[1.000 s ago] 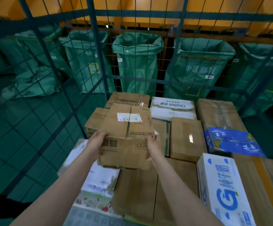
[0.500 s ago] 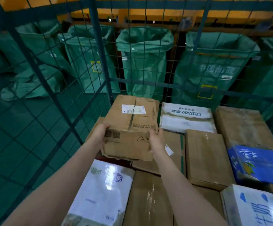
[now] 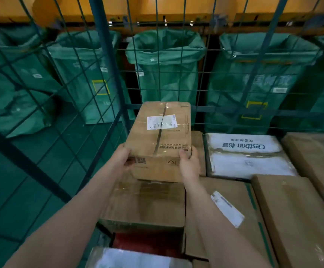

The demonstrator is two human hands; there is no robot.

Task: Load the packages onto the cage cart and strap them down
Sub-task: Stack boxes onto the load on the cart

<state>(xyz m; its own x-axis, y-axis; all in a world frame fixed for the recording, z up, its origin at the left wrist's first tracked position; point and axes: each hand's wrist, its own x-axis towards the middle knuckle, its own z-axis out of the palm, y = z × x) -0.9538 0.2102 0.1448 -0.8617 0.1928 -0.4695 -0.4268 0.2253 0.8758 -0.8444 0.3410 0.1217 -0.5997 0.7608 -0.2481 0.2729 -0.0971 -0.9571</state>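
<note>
While loading is judged well advanced, strapping is not yet begun, and no strap is seen anywhere in view. A taped cardboard box (image 3: 158, 140) with a white label on top is gripped at its near corners: the left hand (image 3: 121, 158) is curled round the 7 o'clock corner, and the right hand (image 3: 189, 164) round the 5 o'clock corner with the thumb laid on top. It is held toward the 11 o'clock corner of the cage cart (image 3: 234, 109), above a larger brown carton (image 3: 145, 202). Whether its underside is already rested on the layer below cannot be told, so this placement is judged unfinished.

A layer of packages is already laid. A white Cestbon package (image 3: 246, 155) is seen at 3 o'clock of the held box, a carton with a loose label (image 3: 225, 207) at 5 o'clock, and a plain brown carton (image 3: 292, 213) beyond it at 4 o'clock. How many packages are left outside the cart cannot be seen.

Beyond the mesh at 12 o'clock, open green sacks (image 3: 165, 68) are hung in a row. The box is hemmed in by the corner post (image 3: 119, 97) at 11 o'clock and by a narrow carton (image 3: 197, 138) at 3 o'clock, so a snug fit is expected.
</note>
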